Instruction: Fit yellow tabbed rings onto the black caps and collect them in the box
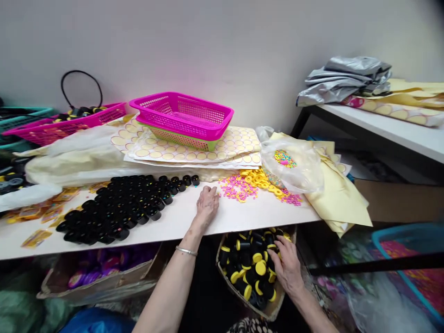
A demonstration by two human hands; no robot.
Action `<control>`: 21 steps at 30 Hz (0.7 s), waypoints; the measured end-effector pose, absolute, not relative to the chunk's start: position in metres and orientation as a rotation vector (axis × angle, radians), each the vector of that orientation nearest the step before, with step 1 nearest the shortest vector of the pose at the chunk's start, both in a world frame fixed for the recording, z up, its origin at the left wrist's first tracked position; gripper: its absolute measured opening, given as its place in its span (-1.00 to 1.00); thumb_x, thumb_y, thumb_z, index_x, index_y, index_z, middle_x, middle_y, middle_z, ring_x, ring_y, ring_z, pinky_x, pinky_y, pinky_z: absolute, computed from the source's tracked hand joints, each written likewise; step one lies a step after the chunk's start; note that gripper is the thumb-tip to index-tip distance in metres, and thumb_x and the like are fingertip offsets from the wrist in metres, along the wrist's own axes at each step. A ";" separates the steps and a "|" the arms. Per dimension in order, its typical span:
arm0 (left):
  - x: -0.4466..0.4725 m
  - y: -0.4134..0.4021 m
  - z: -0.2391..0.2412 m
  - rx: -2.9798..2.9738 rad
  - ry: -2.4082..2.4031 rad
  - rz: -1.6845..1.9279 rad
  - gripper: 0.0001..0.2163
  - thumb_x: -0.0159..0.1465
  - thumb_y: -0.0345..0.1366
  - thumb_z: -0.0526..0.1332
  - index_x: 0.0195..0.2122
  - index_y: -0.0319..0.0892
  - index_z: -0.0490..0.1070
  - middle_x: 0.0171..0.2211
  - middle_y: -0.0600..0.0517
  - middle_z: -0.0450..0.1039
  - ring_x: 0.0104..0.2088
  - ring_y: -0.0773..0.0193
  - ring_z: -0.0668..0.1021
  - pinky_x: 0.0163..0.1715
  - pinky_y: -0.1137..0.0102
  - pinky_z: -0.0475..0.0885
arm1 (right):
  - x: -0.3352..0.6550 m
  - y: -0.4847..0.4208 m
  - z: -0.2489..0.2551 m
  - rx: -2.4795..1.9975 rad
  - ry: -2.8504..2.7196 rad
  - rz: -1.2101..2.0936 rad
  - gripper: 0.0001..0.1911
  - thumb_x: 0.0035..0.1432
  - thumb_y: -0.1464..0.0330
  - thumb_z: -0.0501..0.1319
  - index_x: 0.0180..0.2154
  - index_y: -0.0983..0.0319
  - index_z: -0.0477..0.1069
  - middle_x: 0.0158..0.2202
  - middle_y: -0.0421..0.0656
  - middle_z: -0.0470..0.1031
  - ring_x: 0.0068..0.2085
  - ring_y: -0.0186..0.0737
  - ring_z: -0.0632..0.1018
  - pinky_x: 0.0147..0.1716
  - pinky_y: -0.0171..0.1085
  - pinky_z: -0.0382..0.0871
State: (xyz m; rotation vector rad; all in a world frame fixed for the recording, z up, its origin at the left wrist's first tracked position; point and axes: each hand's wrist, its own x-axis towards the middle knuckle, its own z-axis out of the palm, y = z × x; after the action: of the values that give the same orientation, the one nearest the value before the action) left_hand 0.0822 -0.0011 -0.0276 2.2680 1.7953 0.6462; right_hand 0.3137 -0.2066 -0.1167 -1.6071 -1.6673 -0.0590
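Observation:
My left hand (pixel 207 204) rests on the white table (pixel 231 217) with its fingers curled down. Whatever may be in those fingers is hidden. Just right of it lies a scatter of small pink and yellow pieces (pixel 239 188), beside yellow ring-shaped caps (pixel 262 179). To its left, many small black cups (pixel 121 203) stand close together in rows. Below the table edge, my right hand (pixel 288 267) reaches into a cardboard box (pixel 269 315) of black containers with yellow lids (pixel 260 267). Its fingers are apart and lie over the containers at the box's right side.
Stacked pink and green baskets (pixel 187 115) sit on printed sticker sheets (pixel 239 147) at the back. A clear plastic bag (pixel 305 166) holds colourful bits. Orange packets (pixel 36 238) lie at left. Under the table is a box of purple items (pixel 104 277); a blue tub (pixel 378 236) stands at right.

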 end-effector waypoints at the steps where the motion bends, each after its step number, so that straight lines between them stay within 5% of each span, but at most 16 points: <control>1: 0.089 0.004 -0.028 2.296 1.815 0.613 -0.81 0.22 -0.28 0.03 -0.29 -0.14 0.41 -0.25 -0.02 0.32 -0.23 0.24 0.38 -0.30 0.41 0.26 | 0.313 -0.205 -0.113 -1.601 -1.660 -0.056 -0.76 0.14 0.39 0.09 -0.12 0.25 0.33 -0.06 0.06 0.32 -0.04 0.00 0.35 -0.11 0.05 0.34; 6: 0.100 0.016 -0.034 2.324 1.758 0.665 -0.76 0.24 -0.26 -0.01 -0.44 -0.14 0.41 -0.32 0.00 0.34 -0.23 0.25 0.37 -0.23 0.41 0.25 | 0.329 -0.156 -0.080 -1.622 -1.613 -0.106 -0.75 0.15 0.43 0.04 -0.11 0.24 0.32 -0.07 0.04 0.30 -0.05 -0.05 0.36 -0.10 -0.01 0.33; 12: 0.086 0.028 -0.045 2.001 1.538 0.995 -0.76 0.17 -0.20 0.05 -0.31 -0.17 0.46 -0.31 0.02 0.45 -0.26 0.30 0.46 -0.19 0.44 0.33 | 0.353 -0.090 -0.038 -1.674 -1.439 -0.343 -0.77 0.15 0.43 0.00 -0.17 0.30 0.33 -0.15 0.05 0.32 -0.06 -0.06 0.35 -0.09 -0.06 0.32; 16: 0.085 0.042 -0.050 1.742 1.640 1.098 -0.69 -0.01 -0.13 0.20 -0.31 -0.20 0.48 -0.31 0.02 0.51 -0.28 0.19 0.51 -0.17 0.33 0.39 | 0.332 -0.131 -0.034 -1.607 -1.614 -0.413 -0.81 0.14 0.47 -0.02 -0.28 0.27 0.34 -0.24 0.00 0.36 -0.16 -0.14 0.37 -0.19 -0.16 0.32; 21: 0.095 0.053 -0.051 1.666 1.856 1.048 -0.76 -0.11 -0.05 0.25 -0.41 0.02 0.49 -0.40 0.26 0.52 -0.25 0.21 0.53 -0.09 0.25 0.39 | 0.304 -0.227 -0.068 -1.725 -2.000 -0.294 -0.84 0.08 0.43 -0.02 -0.42 0.24 0.31 -0.37 -0.09 0.34 -0.36 -0.20 0.31 -0.27 -0.12 0.24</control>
State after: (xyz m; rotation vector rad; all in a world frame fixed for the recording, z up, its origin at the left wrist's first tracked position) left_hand 0.0954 0.0528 -0.0505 1.6657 1.8560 1.0480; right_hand 0.3042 -0.2275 -0.0683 -1.7246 -2.0002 -0.2938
